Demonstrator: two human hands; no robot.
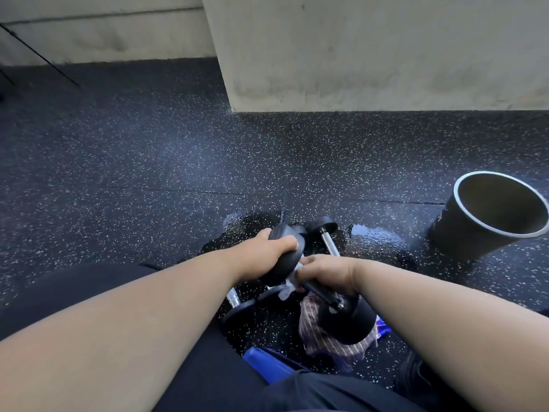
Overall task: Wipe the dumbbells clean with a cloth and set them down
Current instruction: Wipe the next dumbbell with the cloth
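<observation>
Looking down from your head camera, you see a dark rubber floor (148, 162) flecked with white, with a wet glossy patch (377, 237) just beyond your hands and a seam line running across. A pale concrete pillar (371, 49) stands ahead, its base meeting the floor, and a lighter wall (89, 31) runs behind on the left. A black bucket (490, 215) sits tilted at the right, mouth toward you; its inside looks bare, though the bottom is in shadow. Your left hand (264, 248) has fingers curled over the far head of the held dumbbell (312, 281), which is lifted off the floor between both hands, angled down to the right. Your right hand (329, 272) has fingers clamped round its handle with a scrap of white cloth (286, 288) pinched beneath. The near head hangs just over a striped rag (326, 337) on the floor; whether they touch you can't tell. A second dumbbell (325, 233) lies on the wet floor behind, its chrome bar partly hidden by your hands. A third dumbbell (237, 304) shows only a bar end and one head below your left wrist. A blue object (267, 364) near your lap is cut off by your dark trousers, unidentifiable. A small blue-red scrap (383, 328) peeks out by the rag. Thin dark rods (38, 53) cross the top left, unclear.
</observation>
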